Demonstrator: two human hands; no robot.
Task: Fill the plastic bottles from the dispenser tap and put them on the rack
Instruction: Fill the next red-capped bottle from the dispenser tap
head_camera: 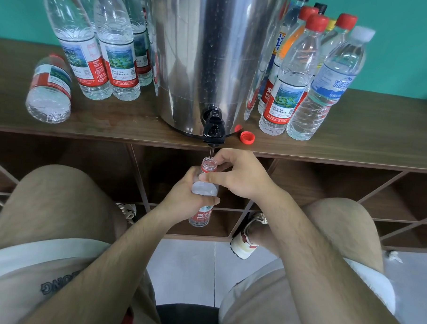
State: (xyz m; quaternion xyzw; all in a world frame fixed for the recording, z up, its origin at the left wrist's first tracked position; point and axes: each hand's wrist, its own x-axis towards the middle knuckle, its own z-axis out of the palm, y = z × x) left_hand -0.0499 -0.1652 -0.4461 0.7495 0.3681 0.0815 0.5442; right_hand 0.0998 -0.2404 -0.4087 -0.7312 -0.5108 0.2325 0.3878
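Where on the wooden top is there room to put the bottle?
The wooden top is bare right of the white-capped bottle, and along the front between the lying bottle and the dispenser. Both sides of the dispenser are crowded.

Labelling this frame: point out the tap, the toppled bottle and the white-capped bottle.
tap (214,131): head view, black spout body.
toppled bottle (52,79): head view, its label.
white-capped bottle (333,81): head view, its blue label.

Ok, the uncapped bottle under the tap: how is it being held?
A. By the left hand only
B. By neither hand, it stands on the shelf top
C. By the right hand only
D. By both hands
D: the left hand grips the bottle round its body and the right hand holds it at the neck, its open mouth just below the dispenser tap.
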